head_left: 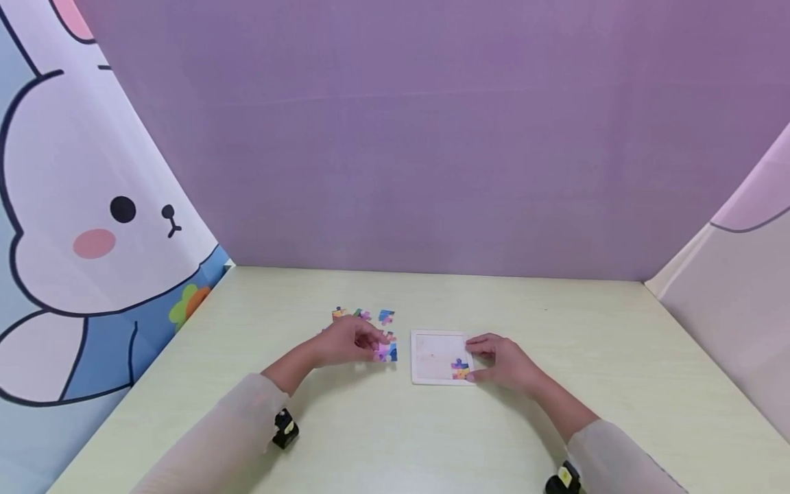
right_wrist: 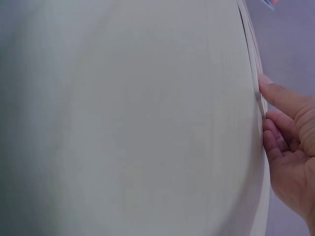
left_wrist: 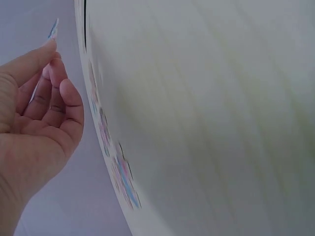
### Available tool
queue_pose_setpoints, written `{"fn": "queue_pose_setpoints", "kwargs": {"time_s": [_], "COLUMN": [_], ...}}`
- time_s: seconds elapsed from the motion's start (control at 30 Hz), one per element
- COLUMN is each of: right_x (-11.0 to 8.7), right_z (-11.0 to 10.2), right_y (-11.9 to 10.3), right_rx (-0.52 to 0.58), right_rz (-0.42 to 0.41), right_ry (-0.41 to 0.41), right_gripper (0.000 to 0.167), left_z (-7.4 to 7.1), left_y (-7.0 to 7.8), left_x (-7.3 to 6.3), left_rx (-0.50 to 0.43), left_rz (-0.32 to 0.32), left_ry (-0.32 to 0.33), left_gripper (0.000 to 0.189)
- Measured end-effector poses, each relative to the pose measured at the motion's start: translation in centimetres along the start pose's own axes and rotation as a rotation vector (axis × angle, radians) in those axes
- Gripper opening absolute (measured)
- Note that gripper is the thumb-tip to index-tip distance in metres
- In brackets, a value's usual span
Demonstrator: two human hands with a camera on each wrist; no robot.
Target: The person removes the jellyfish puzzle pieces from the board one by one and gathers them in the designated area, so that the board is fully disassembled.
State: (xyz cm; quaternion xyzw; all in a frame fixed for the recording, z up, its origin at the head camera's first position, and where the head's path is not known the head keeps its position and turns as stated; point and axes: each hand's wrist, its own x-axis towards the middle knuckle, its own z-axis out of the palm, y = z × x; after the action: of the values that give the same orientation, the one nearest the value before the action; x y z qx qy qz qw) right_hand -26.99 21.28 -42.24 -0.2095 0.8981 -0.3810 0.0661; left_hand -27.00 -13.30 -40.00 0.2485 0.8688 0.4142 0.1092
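Note:
My left hand [head_left: 348,341] pinches a jigsaw puzzle piece [left_wrist: 54,28] between thumb and forefinger, its thin edge turned to the left wrist view. In the head view this hand hovers by the loose pieces and hides some of them. My right hand [head_left: 503,362] holds the right side of a white puzzle tray [head_left: 426,383], thumb toward the near corner and fingers farther up the edge. Inside the tray's lower right corner lies a yellow, orange and purple piece [head_left: 459,371]. In the right wrist view, the right thumb [right_wrist: 275,93] touches the tray's edge.
Loose puzzle pieces [head_left: 386,316] lie on the pale table [head_left: 370,439] beyond and around the left hand, left of the tray. A purple panel [head_left: 432,151] stands along the table's back edge. Printed cloth with a cartoon animal [head_left: 80,178] hangs at the left.

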Motion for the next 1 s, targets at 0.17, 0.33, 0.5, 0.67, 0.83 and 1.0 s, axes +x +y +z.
{"fn": "queue_pose_setpoints", "kwargs": {"time_s": [0.17, 0.33, 0.5, 0.67, 0.83, 1.0], "right_x": [0.0, -0.1, 0.0, -0.1, -0.2, -0.2], "right_z": [-0.1, -0.1, -0.2, -0.1, -0.2, -0.3], "right_y": [0.1, 0.2, 0.2, 0.1, -0.1, -0.2], "right_rx": [-0.004, 0.002, 0.003, 0.010, 0.014, 0.013], "right_rz": [0.007, 0.006, 0.003, 0.011, 0.021, 0.019], "right_ry": [0.001, -0.001, -0.001, -0.007, -0.007, -0.010], "right_gripper": [0.051, 0.052, 0.051, 0.052, 0.051, 0.052], "left_z": [-0.6, -1.0, -1.3, -1.6, -2.0, -2.4], "left_y": [-0.6, -1.1, -1.6, -2.2, -2.3, -2.1], "left_x": [-0.7, -1.1, -1.4, -1.8, -1.9, -2.0], "left_rx": [0.022, 0.039, 0.060, 0.084, 0.111, 0.145], "left_rz": [0.005, -0.007, -0.036, -0.063, -0.069, -0.083], "left_ry": [0.006, -0.002, 0.001, -0.001, -0.014, -0.021], "left_gripper": [0.025, 0.023, 0.020, 0.021, 0.021, 0.022]}}
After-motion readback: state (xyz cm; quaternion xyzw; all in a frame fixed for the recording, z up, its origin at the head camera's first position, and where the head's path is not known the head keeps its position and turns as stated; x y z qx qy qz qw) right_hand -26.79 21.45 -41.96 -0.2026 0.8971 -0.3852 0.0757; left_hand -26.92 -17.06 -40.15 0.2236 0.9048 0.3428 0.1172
